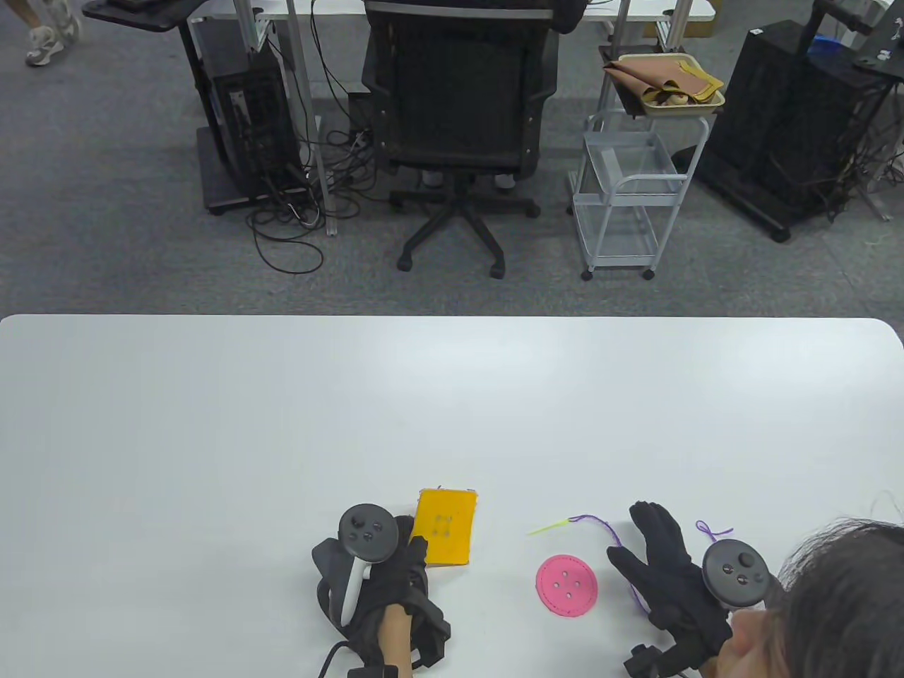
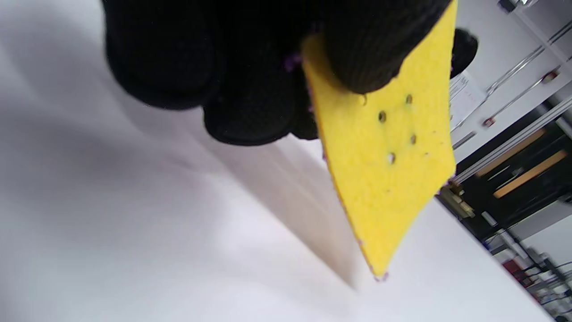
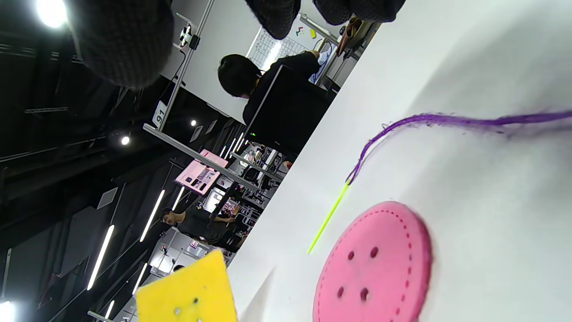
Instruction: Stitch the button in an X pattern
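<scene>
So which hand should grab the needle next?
Probably the right hand: it lies open beside the needle and purple thread, while the left hand already pinches the yellow felt.

- White table [image 1: 452,395] with rounded far corners.
- Pink felt button [image 1: 566,586] with four holes lies flat, just left of the right hand's spread fingers.
- Yellow-green needle [image 1: 545,527] on purple thread [image 1: 600,524], beyond the button.
</scene>
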`<action>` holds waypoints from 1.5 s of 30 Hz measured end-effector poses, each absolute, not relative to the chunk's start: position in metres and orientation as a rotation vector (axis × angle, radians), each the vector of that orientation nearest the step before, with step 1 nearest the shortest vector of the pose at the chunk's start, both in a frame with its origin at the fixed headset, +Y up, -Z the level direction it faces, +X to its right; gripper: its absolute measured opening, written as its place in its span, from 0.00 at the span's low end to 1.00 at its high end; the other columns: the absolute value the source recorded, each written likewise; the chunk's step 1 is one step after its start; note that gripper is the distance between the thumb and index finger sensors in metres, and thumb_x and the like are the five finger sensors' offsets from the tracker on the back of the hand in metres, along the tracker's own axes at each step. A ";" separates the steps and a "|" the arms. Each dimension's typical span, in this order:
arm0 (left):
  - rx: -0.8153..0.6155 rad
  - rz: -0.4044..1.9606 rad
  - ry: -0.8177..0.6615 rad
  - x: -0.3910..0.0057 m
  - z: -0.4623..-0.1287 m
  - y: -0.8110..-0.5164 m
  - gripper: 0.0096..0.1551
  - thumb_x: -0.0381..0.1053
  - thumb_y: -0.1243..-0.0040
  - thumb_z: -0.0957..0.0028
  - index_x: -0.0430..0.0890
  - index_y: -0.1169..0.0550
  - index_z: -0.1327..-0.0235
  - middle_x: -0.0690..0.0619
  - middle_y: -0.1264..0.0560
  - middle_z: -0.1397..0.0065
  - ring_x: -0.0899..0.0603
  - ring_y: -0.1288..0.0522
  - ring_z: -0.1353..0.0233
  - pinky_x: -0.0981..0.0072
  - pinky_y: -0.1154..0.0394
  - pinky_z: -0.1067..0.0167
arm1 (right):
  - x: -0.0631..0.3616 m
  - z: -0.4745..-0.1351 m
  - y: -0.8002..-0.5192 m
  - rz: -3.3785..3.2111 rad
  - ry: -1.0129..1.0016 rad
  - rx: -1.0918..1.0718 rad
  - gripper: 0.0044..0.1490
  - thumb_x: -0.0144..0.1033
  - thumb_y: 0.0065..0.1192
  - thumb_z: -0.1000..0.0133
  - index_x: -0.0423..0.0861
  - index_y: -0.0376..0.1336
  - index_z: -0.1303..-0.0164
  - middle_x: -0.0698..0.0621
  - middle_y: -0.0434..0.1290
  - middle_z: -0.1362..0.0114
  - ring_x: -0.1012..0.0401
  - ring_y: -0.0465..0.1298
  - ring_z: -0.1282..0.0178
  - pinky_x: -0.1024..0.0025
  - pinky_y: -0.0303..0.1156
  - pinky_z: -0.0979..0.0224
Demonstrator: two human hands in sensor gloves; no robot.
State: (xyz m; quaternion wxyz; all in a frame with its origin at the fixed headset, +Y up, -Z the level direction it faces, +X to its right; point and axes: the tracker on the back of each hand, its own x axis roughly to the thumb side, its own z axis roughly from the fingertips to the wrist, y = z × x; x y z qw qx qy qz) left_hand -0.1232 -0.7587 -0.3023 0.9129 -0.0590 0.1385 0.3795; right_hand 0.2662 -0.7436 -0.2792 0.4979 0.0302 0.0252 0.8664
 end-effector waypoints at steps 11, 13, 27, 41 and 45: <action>0.150 1.150 0.220 -0.121 -0.291 -0.751 0.21 0.50 0.35 0.50 0.47 0.18 0.45 0.53 0.11 0.50 0.48 0.10 0.56 0.59 0.13 0.64 | 0.264 -0.274 -0.737 2.143 -0.003 0.093 0.58 0.60 0.56 0.47 0.41 0.40 0.18 0.33 0.34 0.14 0.35 0.40 0.16 0.37 0.35 0.18; 0.164 1.184 0.205 -0.120 -0.288 -0.750 0.21 0.50 0.36 0.49 0.47 0.17 0.45 0.52 0.10 0.50 0.48 0.10 0.56 0.58 0.14 0.64 | 0.263 -0.274 -0.738 2.158 -0.002 0.096 0.58 0.60 0.56 0.47 0.41 0.39 0.18 0.33 0.34 0.14 0.35 0.39 0.16 0.37 0.35 0.18; 0.219 1.235 0.109 -0.110 -0.279 -0.744 0.21 0.50 0.38 0.47 0.45 0.18 0.45 0.52 0.11 0.51 0.48 0.11 0.56 0.59 0.15 0.63 | 0.248 -0.273 -0.748 2.391 0.028 0.115 0.58 0.60 0.57 0.47 0.43 0.40 0.17 0.34 0.31 0.14 0.35 0.36 0.16 0.37 0.32 0.19; 0.253 1.190 0.074 -0.110 -0.278 -0.740 0.21 0.51 0.38 0.47 0.45 0.17 0.46 0.52 0.11 0.53 0.48 0.12 0.58 0.59 0.15 0.64 | 0.229 -0.282 -0.767 2.632 0.205 0.110 0.57 0.60 0.57 0.47 0.44 0.39 0.16 0.36 0.27 0.14 0.37 0.30 0.16 0.38 0.26 0.19; 0.249 1.199 0.070 -0.109 -0.278 -0.740 0.21 0.51 0.38 0.48 0.45 0.17 0.46 0.52 0.11 0.53 0.48 0.12 0.58 0.59 0.15 0.64 | 0.228 -0.283 -0.773 2.677 0.262 0.117 0.57 0.60 0.58 0.47 0.44 0.41 0.16 0.36 0.27 0.14 0.37 0.29 0.17 0.39 0.24 0.20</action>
